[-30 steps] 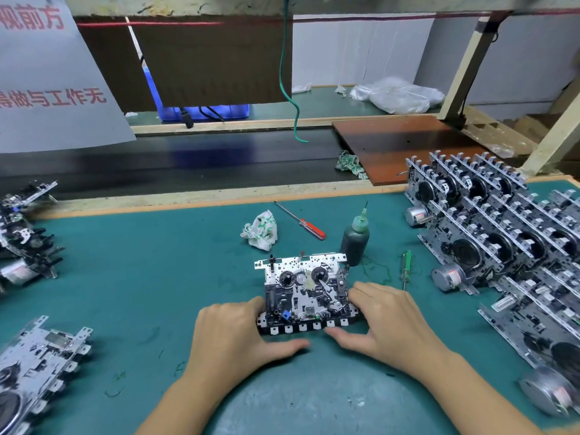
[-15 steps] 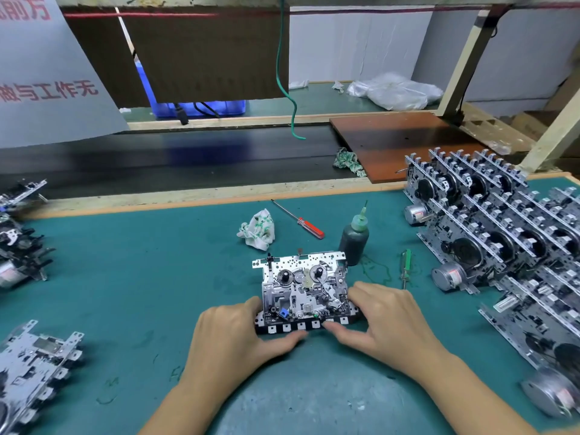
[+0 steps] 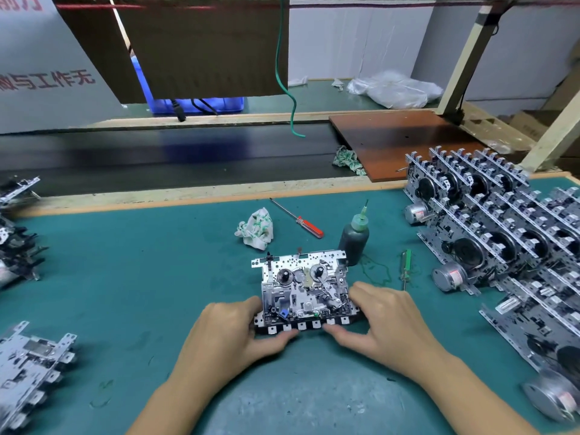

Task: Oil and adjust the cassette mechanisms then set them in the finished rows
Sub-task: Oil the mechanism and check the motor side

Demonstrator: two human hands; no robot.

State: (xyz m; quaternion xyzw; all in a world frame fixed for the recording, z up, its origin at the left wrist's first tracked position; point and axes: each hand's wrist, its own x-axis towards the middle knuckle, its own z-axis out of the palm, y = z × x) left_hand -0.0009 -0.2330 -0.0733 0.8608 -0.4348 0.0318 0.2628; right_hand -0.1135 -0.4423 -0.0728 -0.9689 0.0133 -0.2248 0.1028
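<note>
A silver cassette mechanism (image 3: 303,284) lies flat on the green mat (image 3: 141,277) in the middle, its row of black keys toward me. My left hand (image 3: 229,334) grips its near left corner, thumb under the key row. My right hand (image 3: 386,321) grips its near right corner, thumb at the keys. A dark oil bottle with a green nozzle (image 3: 354,237) stands just behind the mechanism's right end. Finished mechanisms stand in tilted rows (image 3: 502,233) on the right.
A red-handled screwdriver (image 3: 299,219) and a crumpled rag (image 3: 255,229) lie behind the mechanism. A small green tool (image 3: 406,265) lies right of the bottle. More mechanisms sit at the left edge (image 3: 28,372). A dark conveyor belt (image 3: 172,158) runs beyond the mat.
Both hands stay on the mechanism's near corners. The view has shifted slightly; the mechanism itself has barely moved.
</note>
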